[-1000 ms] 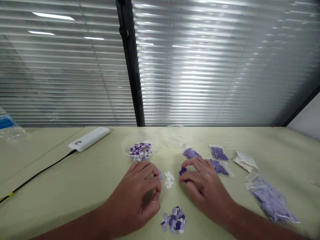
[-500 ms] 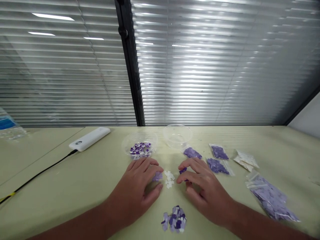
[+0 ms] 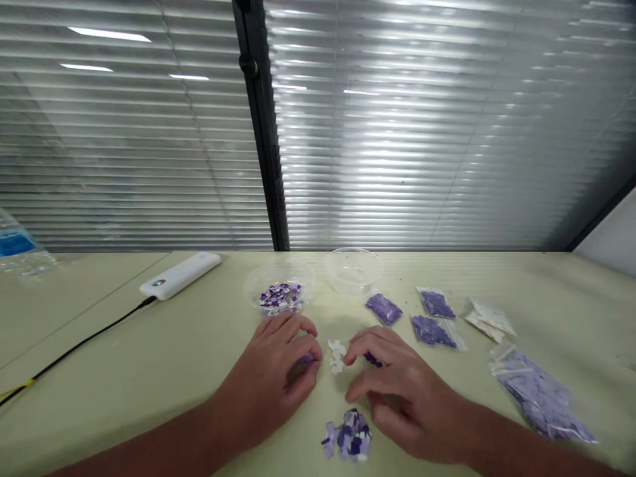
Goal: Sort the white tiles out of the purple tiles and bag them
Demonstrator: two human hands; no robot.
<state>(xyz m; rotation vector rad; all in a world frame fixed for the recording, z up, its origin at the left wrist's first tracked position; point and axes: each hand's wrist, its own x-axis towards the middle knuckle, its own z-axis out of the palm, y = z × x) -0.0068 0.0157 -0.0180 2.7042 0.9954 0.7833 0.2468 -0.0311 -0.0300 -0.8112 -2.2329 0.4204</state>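
My left hand [image 3: 281,368] rests over a small group of lilac chips [image 3: 306,358], its thumb and index fingertips brought together. Anything pinched between those tips is hidden. My right hand [image 3: 397,387] has its fingers curved and apart, with nothing seen in them. Its index fingertip is close to the white chips [image 3: 336,356], and dark purple chips [image 3: 372,359] show partly behind its fingers. Nearer me, between my forearms, lies a mixed pile of purple, lilac and white chips [image 3: 352,437].
A clear bowl of mixed chips [image 3: 251,291] stands behind my left hand, another clear bowl [image 3: 354,271] beside it. Several small bags of purple chips [image 3: 433,331], a white-filled bag [image 3: 491,318] and a larger lilac bag [image 3: 544,394] lie right. A cabled power bank [image 3: 181,277] is left.
My left thumb and index finger have closed together over the lilac chips. My right hand has moved a little toward me and left, away from the dark purple chips.
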